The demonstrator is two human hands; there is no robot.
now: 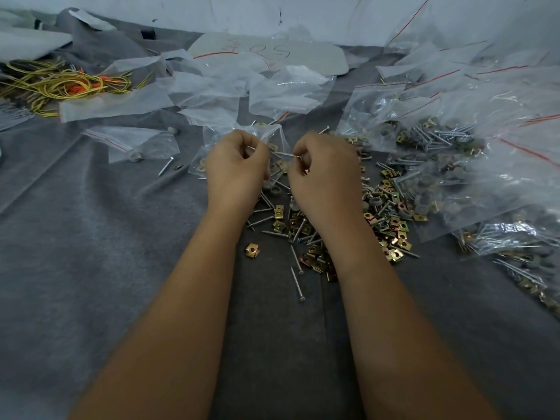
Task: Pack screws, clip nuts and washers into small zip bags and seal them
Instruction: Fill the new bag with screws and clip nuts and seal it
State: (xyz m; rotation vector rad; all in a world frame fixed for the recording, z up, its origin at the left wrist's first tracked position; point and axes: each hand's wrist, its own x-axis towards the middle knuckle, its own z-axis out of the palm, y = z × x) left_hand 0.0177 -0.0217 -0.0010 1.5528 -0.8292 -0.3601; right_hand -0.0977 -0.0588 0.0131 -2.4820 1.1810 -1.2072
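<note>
Nearest you, loose screws and clip nuts lie on the grey cloth beneath your wrists. Beyond, your left hand pinches the small zip bag; your right hand, just beside it, pinches 1 screw pointing at the bag.

- The cloth covering the work surface is grey, matt and felt-like, with soft creases.
- The screws on the cloth are bare silver metal with threaded shanks.
- The clip nuts beside them are shiny metal with a yellow-gold to coppery plating.
- The washers look dull grey, like rubber or plastic.
- The zip bags right of the screws are clear, glossy, crinkled plastic film with red strips.
- The cords at the cloth's far left look smooth, yellow and orange.
</note>
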